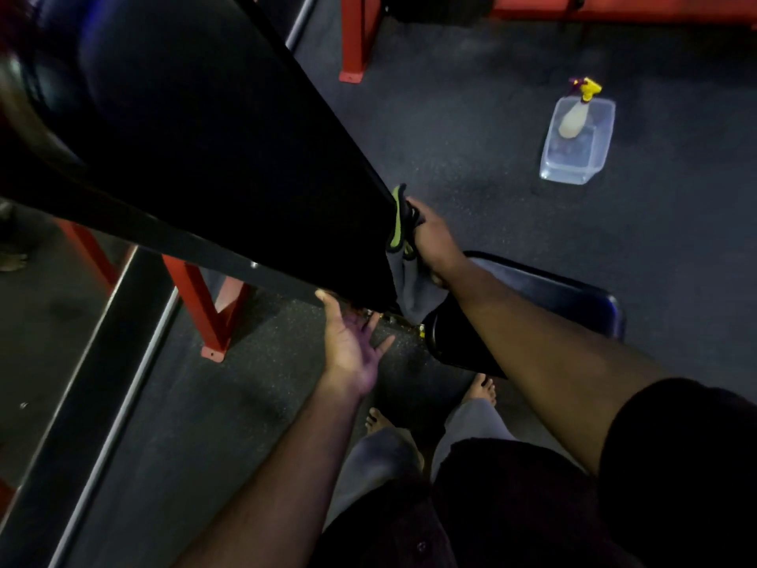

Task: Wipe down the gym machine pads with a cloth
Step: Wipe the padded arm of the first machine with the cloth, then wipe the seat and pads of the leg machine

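Note:
A long black back pad slants from the upper left down to the centre. My right hand grips a grey cloth with a green edge and presses it against the pad's lower right side. Part of the cloth hangs down below the pad's end. My left hand is open, palm up, with its fingertips touching the underside of the pad's lower end. A dark seat pad lies just below and right, partly hidden by my right forearm.
A clear plastic tub holding a spray bottle with a yellow trigger stands on the dark rubber floor at the right. Red frame legs stand left and behind. My bare feet are below the seat.

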`<state>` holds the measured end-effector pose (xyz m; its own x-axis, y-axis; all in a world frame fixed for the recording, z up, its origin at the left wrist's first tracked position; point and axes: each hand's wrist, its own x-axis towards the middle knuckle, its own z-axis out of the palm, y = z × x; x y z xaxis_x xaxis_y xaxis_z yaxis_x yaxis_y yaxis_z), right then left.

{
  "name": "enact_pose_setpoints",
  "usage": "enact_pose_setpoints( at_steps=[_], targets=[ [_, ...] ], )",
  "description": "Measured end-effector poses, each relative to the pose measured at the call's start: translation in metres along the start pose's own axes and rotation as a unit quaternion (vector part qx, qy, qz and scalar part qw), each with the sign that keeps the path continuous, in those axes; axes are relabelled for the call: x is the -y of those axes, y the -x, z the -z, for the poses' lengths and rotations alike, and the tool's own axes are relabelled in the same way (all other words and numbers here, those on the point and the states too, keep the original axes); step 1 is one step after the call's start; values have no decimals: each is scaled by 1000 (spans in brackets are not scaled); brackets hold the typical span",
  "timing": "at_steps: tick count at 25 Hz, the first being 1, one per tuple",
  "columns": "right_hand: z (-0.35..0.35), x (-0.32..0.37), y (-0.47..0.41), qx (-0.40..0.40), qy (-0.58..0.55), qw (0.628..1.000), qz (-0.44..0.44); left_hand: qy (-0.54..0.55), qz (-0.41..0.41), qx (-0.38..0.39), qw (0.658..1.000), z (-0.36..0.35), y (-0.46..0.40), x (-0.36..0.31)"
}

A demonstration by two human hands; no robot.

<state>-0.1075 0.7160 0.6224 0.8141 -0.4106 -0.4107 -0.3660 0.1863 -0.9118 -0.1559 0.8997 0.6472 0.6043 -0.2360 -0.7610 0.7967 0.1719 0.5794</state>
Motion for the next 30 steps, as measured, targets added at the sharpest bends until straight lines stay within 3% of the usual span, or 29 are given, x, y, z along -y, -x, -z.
enact_pose_setpoints(
  at_steps=[2,10,20,25,28,30],
  targets=[
    [-2,20,-1,10,15,1000,-19,11,8,-5,1000,-4,5,-3],
    [-17,116,21,24,-38,990,134,73,-3,-44,996,-19,17,-11],
    [-4,237,99,170,-146,934,277,185,-67,-1,980,-57,71,-45],
    [1,201,161,271,-282,895,214,190,-132,55,971,-59,136,-66],
    [8,177,197,274,-361,886,97,192,-158,137,959,-49,188,-53],
    [14,163,224,261,-370,892,20,184,-197,140,953,-30,218,-28]
  ],
)
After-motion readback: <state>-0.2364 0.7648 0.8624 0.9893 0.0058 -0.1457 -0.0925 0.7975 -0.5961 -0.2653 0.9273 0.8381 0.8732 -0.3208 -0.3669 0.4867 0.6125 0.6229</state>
